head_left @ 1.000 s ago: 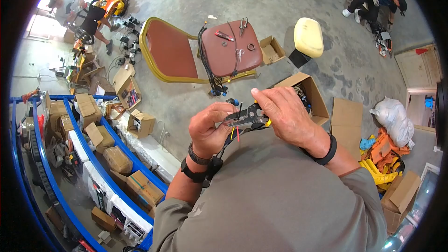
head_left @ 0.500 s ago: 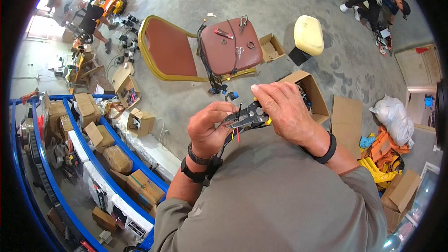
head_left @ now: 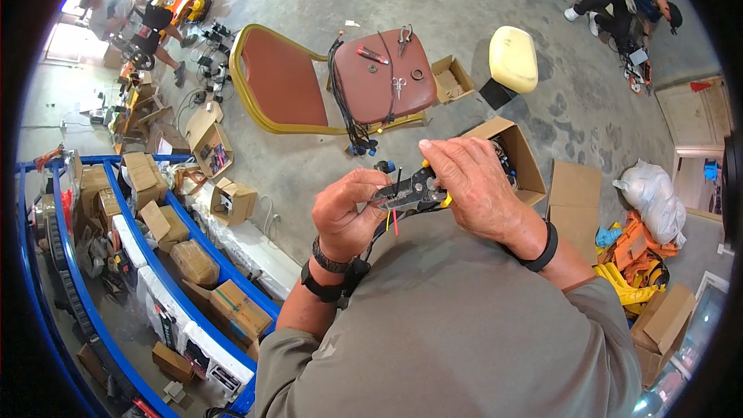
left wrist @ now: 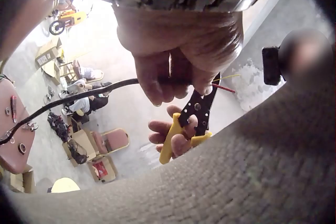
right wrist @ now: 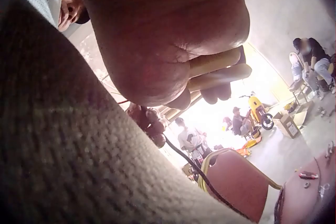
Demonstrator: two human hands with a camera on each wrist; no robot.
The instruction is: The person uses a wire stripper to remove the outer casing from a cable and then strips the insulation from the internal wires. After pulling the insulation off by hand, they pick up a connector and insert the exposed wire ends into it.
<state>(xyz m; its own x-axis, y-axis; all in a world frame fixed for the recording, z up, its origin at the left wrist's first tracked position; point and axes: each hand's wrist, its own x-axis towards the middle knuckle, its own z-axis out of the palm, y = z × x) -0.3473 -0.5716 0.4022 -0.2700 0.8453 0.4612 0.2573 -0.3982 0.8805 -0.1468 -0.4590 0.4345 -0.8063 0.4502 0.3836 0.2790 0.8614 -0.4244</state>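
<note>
In the head view my right hand [head_left: 476,190] grips a black-headed wire tool [head_left: 414,192] by its yellow handles, which show in the left wrist view as yellow handles [left wrist: 170,139]. My left hand [head_left: 347,209] pinches a black cable [left wrist: 79,97] beside the tool's head. A red wire [head_left: 395,222] and a yellow wire [head_left: 388,220] stick out below the tool's head; the exact spot where its jaws meet the wires is hidden. The right wrist view shows the right palm [right wrist: 173,40] around the handles.
Ahead stands a chair with a brown seat [head_left: 379,101] bearing pliers, scissors, a red tool, a ring and black cables. An open carton [head_left: 530,178] is beyond the right hand. Blue shelving [head_left: 182,224] with boxes stands at left. Two people are farther off.
Both hands keep their grips and have hardly moved. A blue-ended black connector above the left fingers shifted slightly up, then back down.
</note>
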